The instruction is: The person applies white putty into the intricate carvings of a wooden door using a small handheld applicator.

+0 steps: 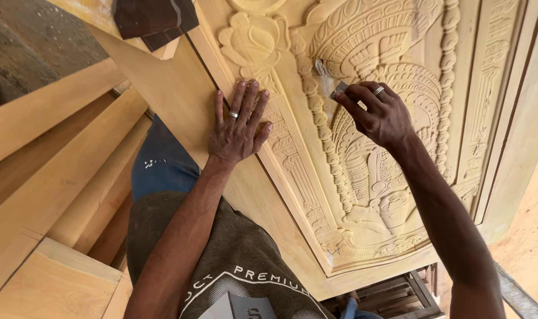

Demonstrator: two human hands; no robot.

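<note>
Your left hand (239, 127) lies spread flat on the pale carved door panel (363, 177); your right hand (378, 115) pinches a small sandpaper scrap (339, 90) against its beaded relief

Left hand (238, 127): palm down, flat, 5 fingers spread, ring on 1 finger, forearm extended straight. Right hand (378, 113): fingers curled, fingertips (347, 93) pinched together, ring visible, wrist bent, forearm angled up from lower right.

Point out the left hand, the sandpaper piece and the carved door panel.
left hand (238, 127): head view, back of hand.
sandpaper piece (339, 90): head view, its exposed corner.
carved door panel (393, 195): head view, carved relief.
</note>
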